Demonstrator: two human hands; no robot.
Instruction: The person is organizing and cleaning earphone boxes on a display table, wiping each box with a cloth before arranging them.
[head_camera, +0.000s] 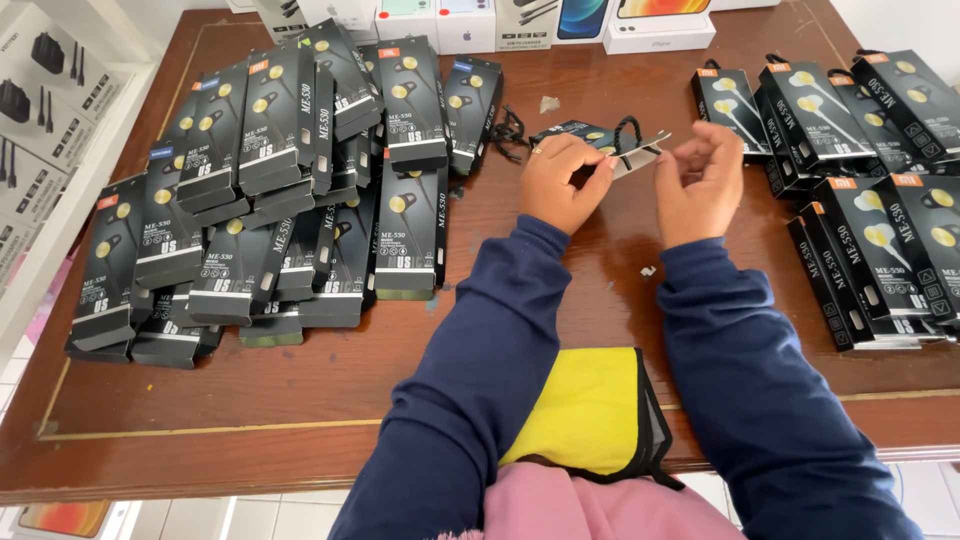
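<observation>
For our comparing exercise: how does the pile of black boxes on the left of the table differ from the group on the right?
The left pile is larger and heaped in overlapping layers; the right group is smaller and lies in neater, flatter rows. The left pile's boxes mostly stand upright in view; the right group's slant. Both hold matching black earphone boxes.

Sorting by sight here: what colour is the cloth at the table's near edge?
Bright yellow cloth with a black border, seen best in the head view.
</observation>
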